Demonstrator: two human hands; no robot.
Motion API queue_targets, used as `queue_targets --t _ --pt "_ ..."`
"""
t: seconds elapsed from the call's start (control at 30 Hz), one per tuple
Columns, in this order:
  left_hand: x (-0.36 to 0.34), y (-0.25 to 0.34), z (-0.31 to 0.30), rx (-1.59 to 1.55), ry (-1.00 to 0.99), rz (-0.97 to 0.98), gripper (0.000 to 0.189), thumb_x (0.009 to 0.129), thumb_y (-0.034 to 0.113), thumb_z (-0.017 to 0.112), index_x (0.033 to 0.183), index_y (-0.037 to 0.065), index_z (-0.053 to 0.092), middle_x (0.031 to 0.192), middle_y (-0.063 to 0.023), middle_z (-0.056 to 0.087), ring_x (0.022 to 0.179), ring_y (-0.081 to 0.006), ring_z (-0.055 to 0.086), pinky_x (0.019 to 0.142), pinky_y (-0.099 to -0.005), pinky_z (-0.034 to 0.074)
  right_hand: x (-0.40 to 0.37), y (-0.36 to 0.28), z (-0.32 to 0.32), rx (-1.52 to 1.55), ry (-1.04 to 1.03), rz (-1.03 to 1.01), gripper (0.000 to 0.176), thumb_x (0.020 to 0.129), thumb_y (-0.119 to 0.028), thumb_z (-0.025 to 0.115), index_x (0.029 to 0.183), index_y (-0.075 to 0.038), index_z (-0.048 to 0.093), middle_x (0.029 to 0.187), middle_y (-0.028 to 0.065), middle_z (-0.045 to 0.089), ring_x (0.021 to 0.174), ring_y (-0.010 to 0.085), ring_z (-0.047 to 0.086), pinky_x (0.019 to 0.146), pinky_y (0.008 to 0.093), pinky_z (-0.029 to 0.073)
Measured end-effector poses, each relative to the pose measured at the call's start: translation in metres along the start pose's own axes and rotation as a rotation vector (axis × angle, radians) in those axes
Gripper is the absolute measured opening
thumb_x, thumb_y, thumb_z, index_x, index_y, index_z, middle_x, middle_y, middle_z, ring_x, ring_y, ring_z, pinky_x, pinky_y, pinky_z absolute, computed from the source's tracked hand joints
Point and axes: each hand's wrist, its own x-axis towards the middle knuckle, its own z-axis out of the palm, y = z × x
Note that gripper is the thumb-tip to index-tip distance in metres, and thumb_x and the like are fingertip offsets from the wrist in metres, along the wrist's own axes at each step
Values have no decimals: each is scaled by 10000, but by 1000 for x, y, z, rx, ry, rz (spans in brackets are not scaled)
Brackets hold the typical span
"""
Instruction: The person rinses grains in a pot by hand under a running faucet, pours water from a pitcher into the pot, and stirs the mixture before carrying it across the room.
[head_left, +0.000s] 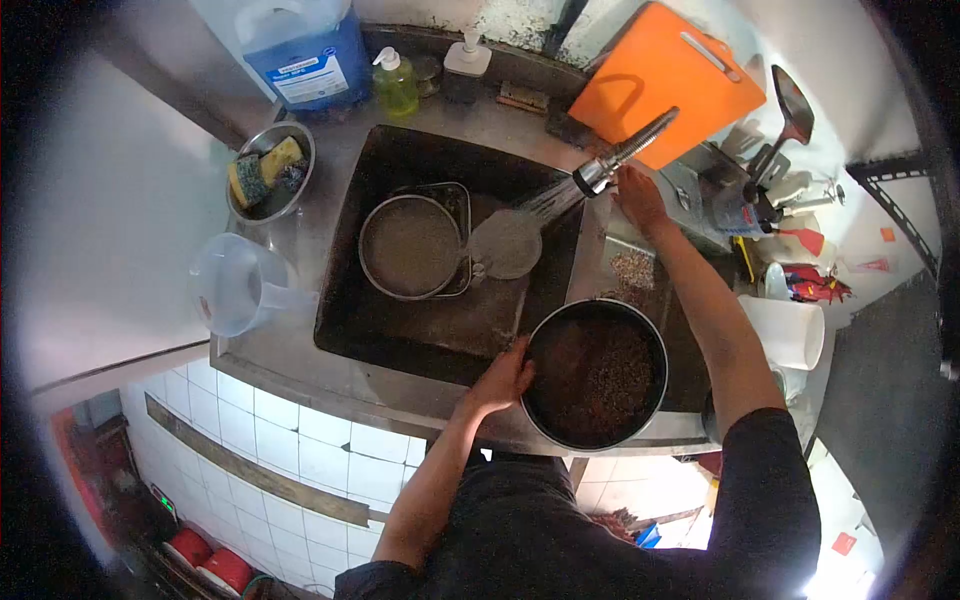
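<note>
My left hand point(502, 380) grips the left rim of a round dark pan point(595, 373), which holds reddish-brown liquid with small grains gathered at its right side. My right hand point(640, 203) is beside the metal spray faucet point(597, 176); its fingers are partly hidden, and what they touch is not clear. Water sprays from the faucet into the dark sink point(490, 320). Inside the sink, a round pot point(410, 246) of cloudy liquid sits at the left, over a rectangular tray. The spray falls just right of that pot.
Left of the sink stand a metal bowl point(272, 172) with sponges and a clear plastic jug point(240, 283). Behind are a blue jug point(305, 60), a green soap bottle point(396, 83) and a pump bottle point(467, 65). An orange board point(665, 75) and utensils point(795, 110) are at the right.
</note>
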Motion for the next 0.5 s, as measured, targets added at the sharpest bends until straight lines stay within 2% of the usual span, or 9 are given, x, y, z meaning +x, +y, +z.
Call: queue_targets --t 0.03,0.1,0.17,0.23,0.27,0.33,0.37,0.43,0.5 --pt "0 -2 1 11 -24 -66 403 916 83 401 1305 -12 355 1139 -286 547 1084 -431 536 905 -474 410 8 -5 1 -8 -151 155 514 825 -263 625 1222 10 448 1193 212 526 1032 364 572 822 445 495" --pt "0 7 -1 19 -48 -139 405 916 89 395 1306 -14 353 1123 -293 550 1069 -447 536 896 -481 412 12 0 12 -3 -105 140 485 840 -289 612 1184 20 465 1156 211 553 947 364 597 781 431 508" --pt "-2 18 -3 3 -20 -58 406 921 114 398 1301 -19 346 1072 -306 561 1027 -470 542 866 -499 417 7 8 20 6 -63 137 465 856 -315 599 1146 29 481 1119 211 579 862 364 622 739 418 521" --pt "-4 11 2 45 -26 -94 405 923 117 400 1300 -18 344 1060 -308 567 1025 -468 547 858 -503 419 6 20 23 567 1 289 482 902 -375 561 1122 48 489 1119 212 599 827 334 648 711 381 535" --pt "-5 7 5 89 -35 -135 404 925 119 402 1300 -17 343 1048 -310 572 1022 -467 552 849 -507 420 3 22 27 569 1 290 482 902 -375 561 1122 48 489 1119 212 599 827 334 648 711 381 535" --pt "1 -1 8 89 -22 -88 401 929 120 403 1300 -18 342 1042 -311 574 1029 -466 550 847 -503 423 -1 24 33 1626 -110 553 576 921 -457 522 1224 30 472 1236 203 548 949 298 636 773 392 527" --pt "-1 -6 10 81 -13 -53 398 933 121 405 1301 -19 342 1037 -313 576 1037 -466 547 844 -498 426 -7 19 26 1635 -111 561 576 921 -457 522 1224 30 472 1236 203 548 949 298 636 773 392 527" --pt "-2 -13 13 120 -20 -31 397 934 122 403 1300 -19 343 1040 -312 576 1040 -467 545 845 -498 426 -47 -2 -13 1505 -46 465 635 932 -465 501 1355 -4 391 1310 162 499 1089 272 579 870 427 490" --pt "-3 -10 11 169 -28 10 395 934 123 401 1299 -19 343 1043 -312 576 1044 -468 543 845 -497 426 -127 -18 -59 1608 -76 430 726 919 -499 502 1442 -54 267 1371 146 437 1182 273 513 963 441 428"
